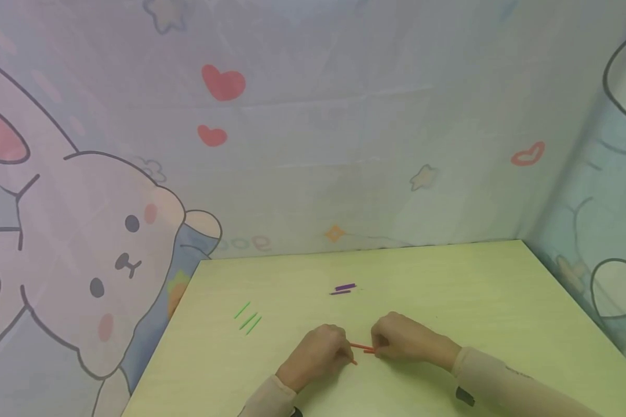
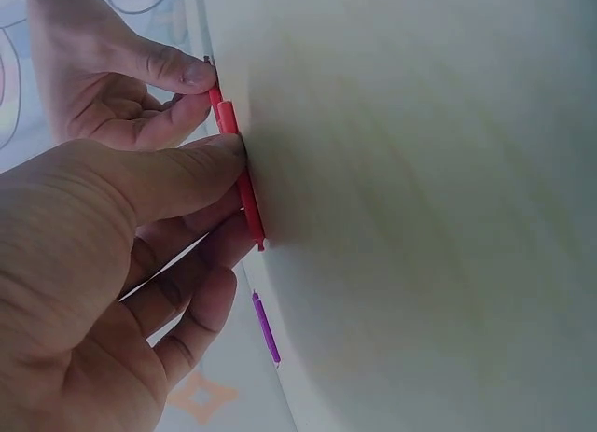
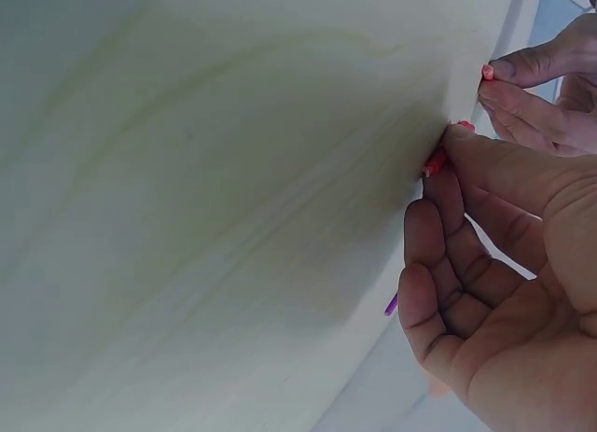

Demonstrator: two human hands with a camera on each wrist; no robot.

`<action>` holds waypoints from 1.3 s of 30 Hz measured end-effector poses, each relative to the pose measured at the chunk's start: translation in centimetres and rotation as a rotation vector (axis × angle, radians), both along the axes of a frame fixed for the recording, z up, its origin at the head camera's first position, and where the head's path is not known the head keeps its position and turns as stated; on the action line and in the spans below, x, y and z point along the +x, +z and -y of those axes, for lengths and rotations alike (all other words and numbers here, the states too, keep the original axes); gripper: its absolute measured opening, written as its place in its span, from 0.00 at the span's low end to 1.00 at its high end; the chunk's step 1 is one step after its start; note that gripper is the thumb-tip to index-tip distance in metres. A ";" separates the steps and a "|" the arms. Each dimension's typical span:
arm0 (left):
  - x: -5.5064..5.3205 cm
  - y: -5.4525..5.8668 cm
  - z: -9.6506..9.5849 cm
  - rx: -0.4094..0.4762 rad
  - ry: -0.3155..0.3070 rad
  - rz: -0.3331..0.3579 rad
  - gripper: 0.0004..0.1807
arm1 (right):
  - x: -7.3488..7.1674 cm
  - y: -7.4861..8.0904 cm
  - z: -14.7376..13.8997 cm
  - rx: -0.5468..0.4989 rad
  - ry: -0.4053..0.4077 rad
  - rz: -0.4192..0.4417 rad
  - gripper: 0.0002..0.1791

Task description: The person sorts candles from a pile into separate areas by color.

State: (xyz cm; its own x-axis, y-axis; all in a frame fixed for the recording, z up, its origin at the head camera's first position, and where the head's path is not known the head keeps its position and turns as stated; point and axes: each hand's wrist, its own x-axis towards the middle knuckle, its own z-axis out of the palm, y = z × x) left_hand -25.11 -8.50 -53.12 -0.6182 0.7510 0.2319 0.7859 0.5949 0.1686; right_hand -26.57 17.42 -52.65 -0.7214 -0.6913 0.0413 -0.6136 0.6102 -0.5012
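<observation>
Thumb and fingers of my left hand (image 1: 318, 350) pinch a thin red stick (image 2: 254, 211), whose narrow tip pokes out below them in the left wrist view. Just to the right, my right hand (image 1: 403, 338) pinches short red pieces (image 3: 436, 161) low over the table. Between the two hands in the head view runs a slim red length (image 1: 362, 346), with a shorter red end beside it at the right fingertips. The fingers cover much of the red sticks, and I cannot tell whether they are joined. Both hands' remaining fingers are loosely bent.
Farther back on the pale yellow-green table (image 1: 448, 278) lie two purple sticks (image 1: 345, 286), one thicker than the other. Several thin green sticks (image 1: 248, 320) lie slanted at the left. A printed cloth (image 1: 313, 174) with a rabbit and hearts hangs behind the table.
</observation>
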 end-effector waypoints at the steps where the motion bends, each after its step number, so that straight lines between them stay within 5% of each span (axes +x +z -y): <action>1: 0.0 0.0 0.0 -0.002 0.000 -0.003 0.03 | 0.0 0.0 0.0 0.001 -0.001 0.000 0.11; 15: -0.2 0.2 -0.2 -0.036 0.001 -0.020 0.03 | 0.5 -0.2 -1.0 0.003 -0.023 -0.003 0.13; 25: -0.4 0.5 -0.3 -0.058 -0.011 0.028 0.02 | 1.2 -0.3 -1.5 -0.013 -0.036 0.013 0.14; 39: -3.1 4.0 -1.3 0.031 -0.096 -0.036 0.06 | 2.1 -0.4 -1.9 -0.029 -0.044 0.019 0.14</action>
State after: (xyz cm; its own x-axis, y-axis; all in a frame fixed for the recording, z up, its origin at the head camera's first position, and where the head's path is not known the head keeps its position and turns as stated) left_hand -28.21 -7.15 -49.09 -0.5342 0.7986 0.2771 0.8452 0.5112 0.1561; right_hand -24.44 19.36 -53.01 -0.7518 -0.6578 0.0468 -0.5768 0.6215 -0.5302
